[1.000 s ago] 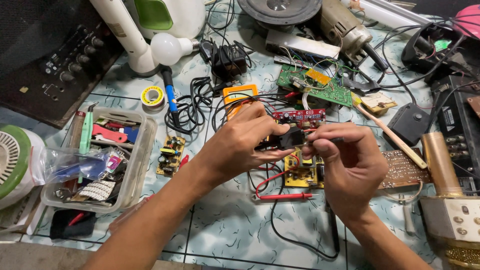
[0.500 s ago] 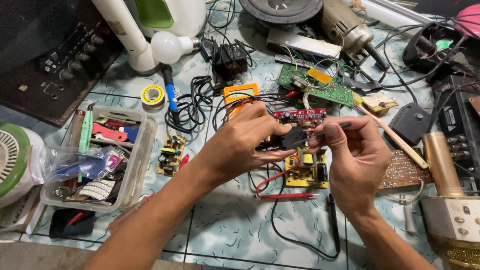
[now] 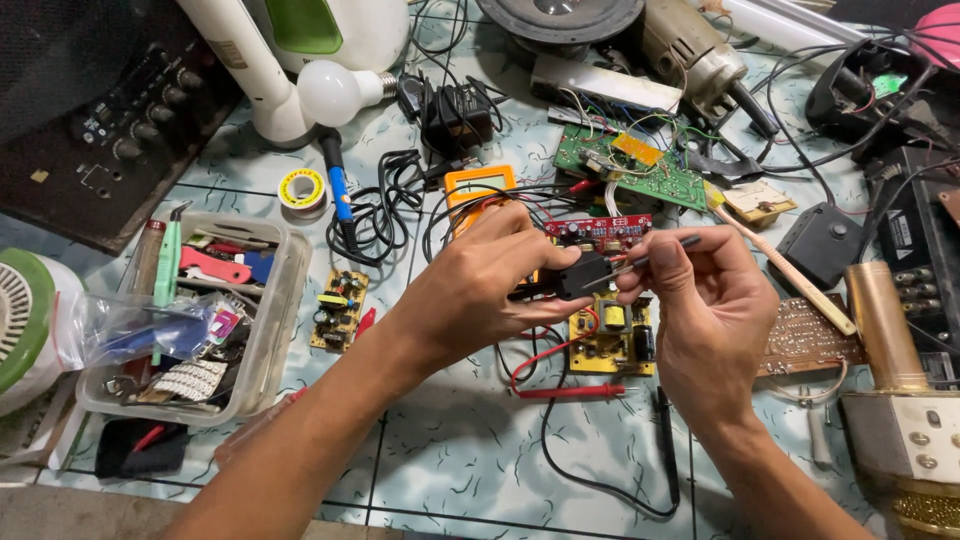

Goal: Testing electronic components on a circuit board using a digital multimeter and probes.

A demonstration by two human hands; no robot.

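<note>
My left hand (image 3: pixel 478 285) grips a small black boxy component (image 3: pixel 583 273) at the middle of the view. My right hand (image 3: pixel 700 300) pinches a thin dark probe or tool (image 3: pixel 668 250) whose tip touches that component. Both hands hover above a yellow circuit board (image 3: pixel 607 337) and just in front of a red circuit board (image 3: pixel 600 229). A red test probe (image 3: pixel 570 391) and a black test probe (image 3: pixel 665 440) lie on the tiled surface below the hands, their leads running up under them.
An orange multimeter (image 3: pixel 478 186) sits behind my left hand. A green circuit board (image 3: pixel 640 165), a blue-handled soldering iron (image 3: pixel 337 185), a solder roll (image 3: pixel 302 188) and a small board (image 3: pixel 340 308) lie around. A clear tub of tools (image 3: pixel 270 330) stands left; a gold microphone (image 3: pixel 890 350) right.
My right hand has shifted a little and the thin tool now angles up to the right against the black component. My left hand keeps its hold in about the same place.
</note>
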